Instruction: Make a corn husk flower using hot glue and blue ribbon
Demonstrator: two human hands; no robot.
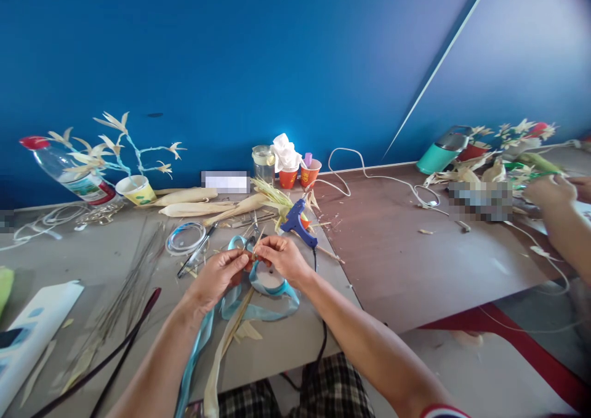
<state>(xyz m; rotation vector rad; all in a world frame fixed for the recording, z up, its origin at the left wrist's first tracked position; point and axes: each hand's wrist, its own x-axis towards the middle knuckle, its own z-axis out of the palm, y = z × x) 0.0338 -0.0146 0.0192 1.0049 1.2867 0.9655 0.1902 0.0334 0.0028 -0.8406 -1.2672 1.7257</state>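
Grey table (pixel 115 264), blue wall (pixel 231 48), left hand (pixel 217 276), right hand (pixel 281 259) pinching husk strip (pixel 242 310)

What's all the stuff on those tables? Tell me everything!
glue gun: one, blue, grey table behind the hands
ribbon: one, light blue, under the hands
corn husks: several, pale, back of grey table
bottle: one, clear with red cap, far left
yellow cup: one, holds a husk-flower branch, beside bottle
orange cups: two, by the wall
glass jar: one, clear, beside orange cups
wires: bundle, dark, left of the hands
tumbler: one, teal, brown table
co-worker's hand: one, right edge
husk piece: one, pale, pinched by both hands
left hand: on husk piece
right hand: on husk piece
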